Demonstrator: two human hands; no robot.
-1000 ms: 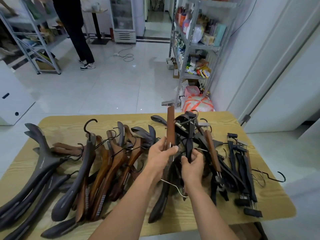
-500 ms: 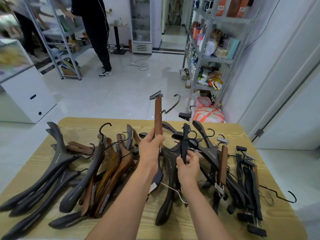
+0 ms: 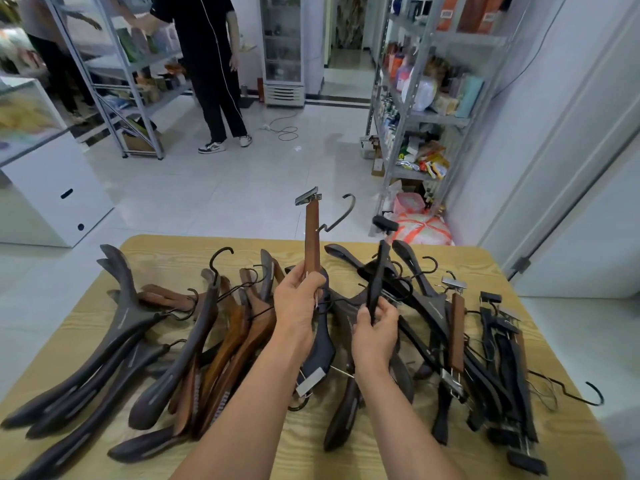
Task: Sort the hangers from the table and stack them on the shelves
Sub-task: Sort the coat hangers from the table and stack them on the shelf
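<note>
The left hand (image 3: 297, 303) is clenched around the lower part of a brown clip hanger (image 3: 312, 237), holding it upright above the table (image 3: 166, 252); its metal clip sits at the top and its hook juts out to the right. Compared with a second ago, this hanger has been lifted clear of the pile, so that its top now stands well above the far edge of the table. The right hand (image 3: 375, 329) grips a black clip hanger (image 3: 376, 275), also near upright (its lower end is hidden in the fist). The rest of the hangers lie where they were: dark grey ones (image 3: 114, 341) at the left, brown wooden ones (image 3: 235, 341) beside them, black clip hangers (image 3: 502, 358) at the right. A metal shelf unit (image 3: 415, 116) stands beyond the table.
</note>
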